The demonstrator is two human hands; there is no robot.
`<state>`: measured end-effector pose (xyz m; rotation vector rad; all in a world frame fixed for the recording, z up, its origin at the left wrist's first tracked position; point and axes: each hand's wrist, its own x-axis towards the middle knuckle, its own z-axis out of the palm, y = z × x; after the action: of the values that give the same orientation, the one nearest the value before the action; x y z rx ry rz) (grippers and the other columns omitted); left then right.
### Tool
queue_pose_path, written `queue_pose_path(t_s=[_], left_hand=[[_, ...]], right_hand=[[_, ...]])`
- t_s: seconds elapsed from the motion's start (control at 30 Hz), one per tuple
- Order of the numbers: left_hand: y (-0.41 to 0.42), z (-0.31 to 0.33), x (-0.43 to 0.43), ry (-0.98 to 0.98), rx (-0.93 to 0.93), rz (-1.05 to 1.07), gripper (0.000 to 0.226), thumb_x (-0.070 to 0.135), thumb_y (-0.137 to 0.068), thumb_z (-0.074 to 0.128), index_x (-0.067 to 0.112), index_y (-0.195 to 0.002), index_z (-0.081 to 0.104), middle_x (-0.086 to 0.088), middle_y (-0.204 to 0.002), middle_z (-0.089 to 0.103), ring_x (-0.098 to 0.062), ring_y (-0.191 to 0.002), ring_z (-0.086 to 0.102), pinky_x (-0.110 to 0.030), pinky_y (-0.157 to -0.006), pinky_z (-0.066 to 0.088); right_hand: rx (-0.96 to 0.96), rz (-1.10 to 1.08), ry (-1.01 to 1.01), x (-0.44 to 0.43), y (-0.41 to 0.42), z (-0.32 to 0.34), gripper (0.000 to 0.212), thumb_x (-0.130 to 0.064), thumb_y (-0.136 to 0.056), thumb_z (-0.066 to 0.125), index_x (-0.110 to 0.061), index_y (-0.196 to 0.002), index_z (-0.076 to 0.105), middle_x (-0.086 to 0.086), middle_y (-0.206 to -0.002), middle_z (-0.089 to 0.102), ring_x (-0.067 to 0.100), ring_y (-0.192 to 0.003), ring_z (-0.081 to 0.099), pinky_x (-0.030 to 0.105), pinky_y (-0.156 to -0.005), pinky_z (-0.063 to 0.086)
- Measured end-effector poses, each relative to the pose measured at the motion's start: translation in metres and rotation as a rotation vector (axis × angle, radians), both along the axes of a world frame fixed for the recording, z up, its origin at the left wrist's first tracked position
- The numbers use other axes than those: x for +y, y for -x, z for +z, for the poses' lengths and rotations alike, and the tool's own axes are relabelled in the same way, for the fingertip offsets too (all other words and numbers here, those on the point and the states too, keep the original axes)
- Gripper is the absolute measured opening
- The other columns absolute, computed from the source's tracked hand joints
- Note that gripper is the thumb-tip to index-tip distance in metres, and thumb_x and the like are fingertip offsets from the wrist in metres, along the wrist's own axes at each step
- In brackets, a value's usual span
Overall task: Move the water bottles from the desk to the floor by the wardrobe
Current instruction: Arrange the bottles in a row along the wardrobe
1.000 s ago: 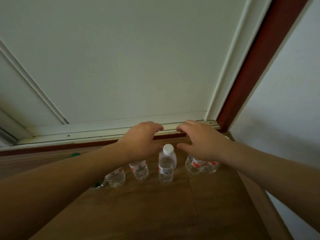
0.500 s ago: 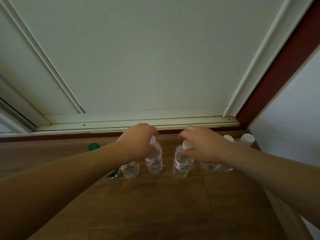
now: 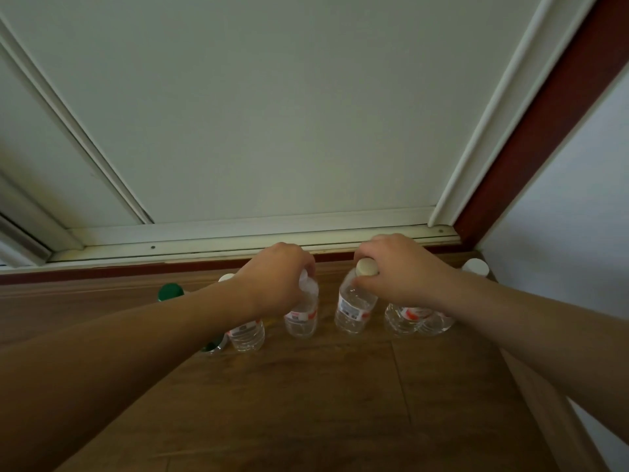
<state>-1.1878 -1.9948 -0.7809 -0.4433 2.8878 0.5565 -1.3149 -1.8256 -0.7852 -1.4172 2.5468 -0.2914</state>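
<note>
Both hands are mid-frame by the wardrobe's white rail: left hand has its grip wrapped around one bottle's neck, right hand pinches the capped bottle. Both reach forward, palms down. I'd set them flat on the wood floor before letting go, clear of the neighbouring bottles.
</note>
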Motion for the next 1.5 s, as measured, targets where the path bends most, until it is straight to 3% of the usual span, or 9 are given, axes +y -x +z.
queue_pose_path(t_s=[0.47,0.77,1.0,1.3,1.5], left_hand=[[0.021,-0.006,0.019,0.006,0.006,-0.149,0.033,0.007,-0.081,0.068,0.027,-0.107,0.069,0.006,-0.115,0.061,-0.015,-0.105,0.056,-0.031,-0.089,0.053],[0.024,-0.018,0.013,-0.013,0.059,-0.062,0.040,0.012,-0.079,0.069,0.031,-0.114,0.064,0.009,-0.114,0.062,-0.011,-0.101,0.057,-0.025,-0.082,0.052],[0.023,-0.020,0.010,0.020,0.097,-0.011,0.035,0.019,-0.082,0.070,0.029,-0.116,0.063,0.007,-0.111,0.063,-0.012,-0.097,0.058,-0.027,-0.081,0.052],[0.026,-0.015,0.018,-0.010,0.091,-0.061,0.041,0.011,-0.081,0.070,0.029,-0.117,0.063,0.007,-0.117,0.061,-0.013,-0.104,0.057,-0.025,-0.082,0.051],[0.027,-0.016,0.023,-0.014,0.082,-0.112,0.041,0.007,-0.083,0.068,0.026,-0.119,0.063,0.005,-0.121,0.061,-0.014,-0.110,0.056,-0.029,-0.091,0.052]], right_hand=[[0.000,-0.096,-0.055,0.017,0.005,-0.010,0.035,-0.053,-0.083,0.067,-0.021,-0.097,0.065,-0.008,-0.087,0.061,0.008,-0.079,0.055,0.028,-0.068,0.047],[-0.006,-0.076,-0.043,0.021,0.008,-0.011,0.033,-0.050,-0.084,0.066,-0.022,-0.102,0.063,-0.009,-0.090,0.060,0.008,-0.081,0.054,0.025,-0.064,0.037],[-0.058,-0.034,-0.102,0.020,0.009,-0.007,0.041,-0.027,-0.080,0.066,-0.029,-0.121,0.062,-0.008,-0.116,0.061,0.013,-0.106,0.055,0.034,-0.089,0.049],[-0.051,-0.078,-0.079,0.021,0.007,-0.008,0.035,-0.032,-0.083,0.066,-0.025,-0.118,0.063,-0.006,-0.108,0.062,0.012,-0.096,0.055,0.031,-0.082,0.050],[-0.029,-0.096,-0.064,0.020,0.008,-0.009,0.029,-0.037,-0.083,0.065,-0.025,-0.110,0.066,-0.008,-0.099,0.064,0.010,-0.088,0.058,0.034,-0.078,0.053]])
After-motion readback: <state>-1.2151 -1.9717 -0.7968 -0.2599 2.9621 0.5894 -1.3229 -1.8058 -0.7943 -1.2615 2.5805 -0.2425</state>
